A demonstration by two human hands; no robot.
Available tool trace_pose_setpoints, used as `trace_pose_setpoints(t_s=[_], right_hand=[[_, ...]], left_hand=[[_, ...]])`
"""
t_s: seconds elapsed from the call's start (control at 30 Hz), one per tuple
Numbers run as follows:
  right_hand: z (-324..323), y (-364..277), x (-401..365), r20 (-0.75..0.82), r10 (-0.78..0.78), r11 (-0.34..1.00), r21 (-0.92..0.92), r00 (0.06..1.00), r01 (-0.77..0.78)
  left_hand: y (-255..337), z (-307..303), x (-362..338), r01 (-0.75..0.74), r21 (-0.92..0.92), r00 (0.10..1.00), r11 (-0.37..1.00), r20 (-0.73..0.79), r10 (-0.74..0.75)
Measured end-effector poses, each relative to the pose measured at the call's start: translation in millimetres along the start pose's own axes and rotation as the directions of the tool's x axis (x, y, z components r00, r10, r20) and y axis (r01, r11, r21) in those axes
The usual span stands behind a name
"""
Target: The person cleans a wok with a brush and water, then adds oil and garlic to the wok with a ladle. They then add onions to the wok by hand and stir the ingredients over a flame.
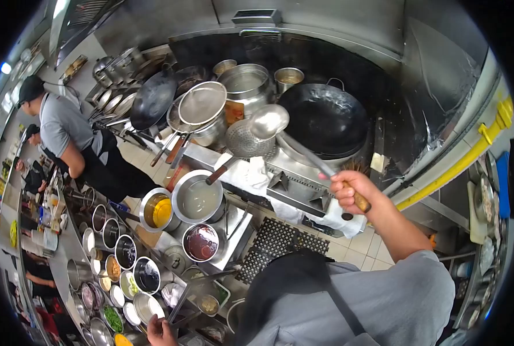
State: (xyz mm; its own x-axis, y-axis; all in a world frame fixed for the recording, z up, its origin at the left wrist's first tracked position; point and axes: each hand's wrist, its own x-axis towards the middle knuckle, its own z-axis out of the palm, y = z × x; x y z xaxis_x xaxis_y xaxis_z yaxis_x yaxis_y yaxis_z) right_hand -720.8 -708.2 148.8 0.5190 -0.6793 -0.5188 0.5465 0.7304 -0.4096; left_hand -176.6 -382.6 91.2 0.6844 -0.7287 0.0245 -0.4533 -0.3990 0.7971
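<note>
My right hand is closed around the wooden end of a long-handled ladle. The shiny ladle bowl is raised over a perforated skimmer, to the left of a black wok on the range. At the bottom edge, my left hand is partly cut off by the frame. Its visible fingers are slightly apart, with nothing seen between them, close to a metal bowl among the ingredient containers. A container of chopped greens lies to the left of that hand.
A round strainer rests near a large steel pot. Pots of cloudy liquid, yellow liquid and red sauce stand on the left. A yellow pipe runs along the right. Another person stands at the far left.
</note>
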Motion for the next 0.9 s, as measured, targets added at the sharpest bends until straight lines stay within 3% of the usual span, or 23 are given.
trace_pose_setpoints(t_s=[0.07, 0.13, 0.17, 0.23, 0.37, 0.43, 0.5, 0.53, 0.57, 0.6, 0.63, 0.7, 0.73, 0.77, 0.8, 0.83, 0.9], right_hand=[[-26, -17, -2, -0.038, -0.075, 0.997, -0.006, 0.996, 0.075], [-54, -31, 12, -0.273, -0.208, 0.967, -0.202, 0.939, 0.156], [-62, -36, 19, -0.273, -0.208, 0.968, -0.199, 0.939, 0.156], [-70, -46, 35, -0.394, -0.5, 0.79, -0.573, 0.771, 0.22], [-129, -78, 59, -0.412, -0.541, 0.77, -0.593, 0.734, 0.235], [-145, -68, 76, -0.401, -0.686, 0.598, -0.787, 0.607, 0.156], [-139, -55, 70, -0.411, -0.689, 0.605, -0.779, 0.597, 0.163], [-132, -54, 61, -0.405, -0.684, 0.609, -0.774, 0.607, 0.17], [-124, -57, 51, -0.443, -0.589, 0.727, -0.655, 0.676, 0.205], [-122, -60, 48, -0.457, -0.485, 0.827, -0.518, 0.746, 0.22], [-135, -73, 53, -0.409, -0.281, 0.947, -0.263, 0.869, 0.183], [-148, -93, 67, -0.299, -0.19, 0.969, -0.212, 0.935, 0.129], [-159, -90, 82, -0.24, -0.32, 0.896, -0.392, 0.916, 0.21], [-153, -83, 92, -0.31, -0.391, 0.868, -0.439, 0.866, 0.235], [-163, -76, 110, -0.385, -0.504, 0.786, -0.576, 0.774, 0.225], [-169, -71, 105, -0.334, -0.592, 0.688, -0.684, 0.733, 0.244], [-182, -64, 98, -0.221, -0.748, 0.451, -0.861, 0.626, 0.234]], left_hand=[[12, 15, 9, -0.023, -0.025, 0.999, 0.999, 0.026, 0.023], [39, 29, 12, -0.05, -0.033, 0.996, 0.998, 0.071, 0.053], [45, 36, 13, -0.052, -0.03, 0.996, 0.998, 0.072, 0.054], [50, 48, 13, -0.044, -0.141, 0.996, 0.989, 0.074, 0.055], [70, 58, 0, -0.068, -0.113, 0.991, 0.991, 0.106, 0.081], [74, 63, -10, -0.075, -0.103, 0.989, 0.992, 0.12, 0.087], [76, 62, -16, -0.09, -0.082, 0.987, 0.993, 0.126, 0.1], [76, 63, -21, -0.081, -0.07, 0.991, 0.994, 0.105, 0.088], [76, 66, -24, -0.072, -0.06, 0.994, 0.996, 0.081, 0.077], [76, 69, -25, -0.021, -0.059, 0.998, 0.998, 0.062, 0.024], [87, 79, -26, -0.015, -0.018, 0.998, 1.0, 0.061, 0.016], [127, 93, -30, 0.052, 0.01, 0.993, 0.999, 0.109, -0.053], [158, 100, -35, 0.042, 0.001, 0.992, 0.999, 0.116, -0.041], [166, 99, -33, -0.023, 0.233, 0.995, 0.972, 0.097, 0.0], [170, 101, -35, -0.06, 0.152, 0.997, 0.987, 0.056, 0.052], [171, 103, -39, 0.021, -0.032, 0.999, 0.999, 0.044, -0.02], [151, 103, -39, -0.001, 0.026, 0.999, 1.0, 0.054, 0.0]])
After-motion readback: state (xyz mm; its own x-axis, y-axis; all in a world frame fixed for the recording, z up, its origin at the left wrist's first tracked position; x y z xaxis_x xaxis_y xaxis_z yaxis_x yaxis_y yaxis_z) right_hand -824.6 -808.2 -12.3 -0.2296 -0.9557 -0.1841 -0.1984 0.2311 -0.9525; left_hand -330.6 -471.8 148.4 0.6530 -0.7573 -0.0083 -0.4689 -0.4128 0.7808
